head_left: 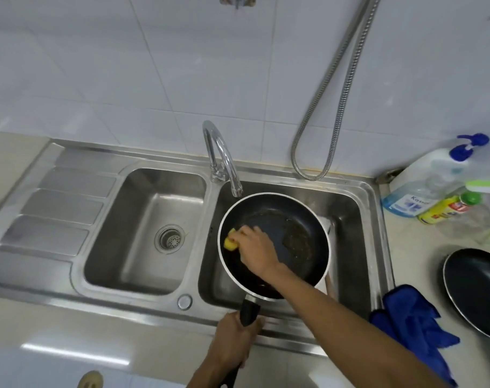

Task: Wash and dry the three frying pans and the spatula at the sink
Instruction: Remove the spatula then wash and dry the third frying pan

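Note:
A black frying pan with a pale rim is held over the right basin of the steel sink. Greasy brown residue covers the right part of its inside. My left hand grips the pan's black handle at the sink's front edge. My right hand presses a yellow sponge against the pan's left inner side. A second black pan lies on the counter at the right. Something pale shows under the held pan in the basin; I cannot tell what it is.
The tap curves over the pan's far rim; no water runs. The left basin holds only a drain. A blue cloth lies by the sink's right front corner. Soap bottles stand at the back right. A metal hose hangs on the wall.

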